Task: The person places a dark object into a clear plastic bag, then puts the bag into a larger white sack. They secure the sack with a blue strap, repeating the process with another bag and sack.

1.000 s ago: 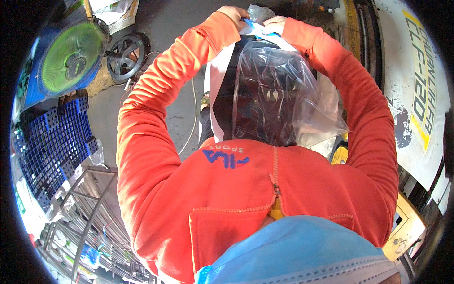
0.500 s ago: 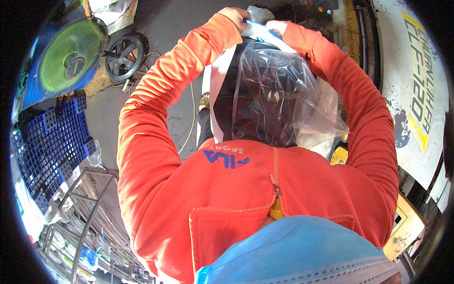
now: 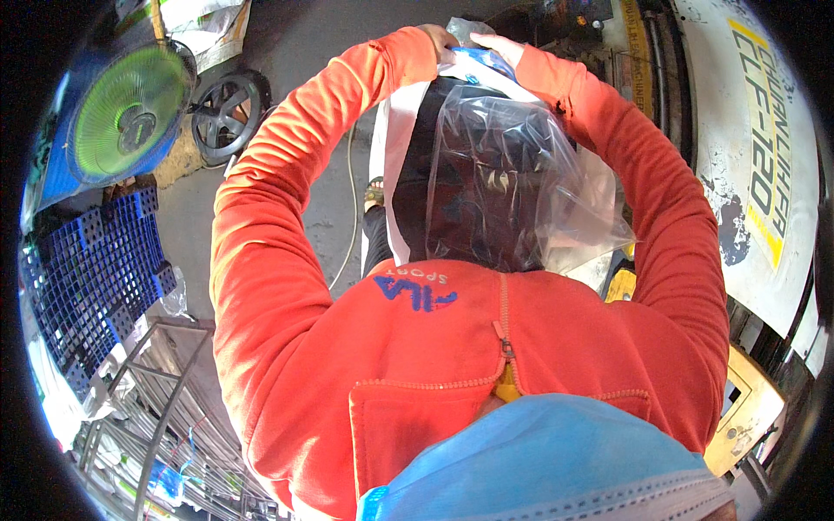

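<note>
Both hands are at the far top of the view, close together beyond my knees. My left hand (image 3: 440,42) is closed on the top edge of a clear plastic bag, its fingers bent in. My right hand (image 3: 500,47) is at the same edge, a finger pointing left across it and the rest partly hidden. The clear plastic bag (image 3: 495,165) drapes over my dark-clad lap. A shiny blue and white part (image 3: 476,66) shows just below my hands. Crumpled translucent plastic (image 3: 465,29) sticks up between them.
At the left stand a green fan (image 3: 130,130), a black spoked wheel (image 3: 228,117), a blue plastic grid pallet (image 3: 100,286) and a metal rack (image 3: 165,391). A pale cable (image 3: 351,208) lies on the grey floor. A large white machine panel (image 3: 756,165) is at the right.
My right hand has shifted slightly left, a finger now reaching across the bag's edge. The blue and white part is tilted differently, and my left hand is slightly lower.
</note>
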Available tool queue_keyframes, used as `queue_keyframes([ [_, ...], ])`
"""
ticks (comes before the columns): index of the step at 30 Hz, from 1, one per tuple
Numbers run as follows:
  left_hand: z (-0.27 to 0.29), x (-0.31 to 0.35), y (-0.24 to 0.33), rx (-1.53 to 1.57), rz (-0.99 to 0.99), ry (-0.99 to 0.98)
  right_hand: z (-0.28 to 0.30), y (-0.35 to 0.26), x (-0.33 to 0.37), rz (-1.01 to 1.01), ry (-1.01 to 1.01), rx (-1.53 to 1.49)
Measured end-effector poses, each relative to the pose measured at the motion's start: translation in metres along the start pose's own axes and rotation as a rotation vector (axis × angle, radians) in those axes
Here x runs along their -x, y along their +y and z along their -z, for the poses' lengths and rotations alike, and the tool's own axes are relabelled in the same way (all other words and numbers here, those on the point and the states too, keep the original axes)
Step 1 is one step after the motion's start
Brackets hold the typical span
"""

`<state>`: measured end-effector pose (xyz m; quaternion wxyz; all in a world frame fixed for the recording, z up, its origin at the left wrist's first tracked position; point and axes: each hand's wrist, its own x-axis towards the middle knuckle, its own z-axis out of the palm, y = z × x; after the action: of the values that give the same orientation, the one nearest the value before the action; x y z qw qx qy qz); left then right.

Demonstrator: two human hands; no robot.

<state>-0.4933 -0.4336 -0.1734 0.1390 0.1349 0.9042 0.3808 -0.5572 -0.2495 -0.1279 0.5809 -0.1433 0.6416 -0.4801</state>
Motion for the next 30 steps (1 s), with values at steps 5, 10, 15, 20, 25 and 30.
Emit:
queue_keyframes([
  [5,-0.003,-0.004,-0.011,0.448,0.050,-0.156,-0.013,-0.007,0.016,0.136,0.050,0.018],
  [10,-0.014,-0.012,-0.030,0.649,0.054,-0.174,-0.030,-0.015,0.033,0.417,-0.149,0.305],
  [15,-0.028,-0.029,-0.042,0.267,0.101,-0.166,-0.046,-0.030,0.033,0.559,-0.178,1.028],
  [20,-0.022,-0.018,-0.036,0.812,0.144,-0.273,-0.043,-0.030,0.026,0.569,-0.150,1.620],
  [25,-0.003,0.003,-0.017,1.037,0.158,-0.218,-0.037,-0.020,0.032,0.725,0.038,1.425],
  [30,0.006,0.000,-0.012,0.660,0.173,-0.068,-0.038,-0.041,0.042,1.067,0.396,1.396],
])
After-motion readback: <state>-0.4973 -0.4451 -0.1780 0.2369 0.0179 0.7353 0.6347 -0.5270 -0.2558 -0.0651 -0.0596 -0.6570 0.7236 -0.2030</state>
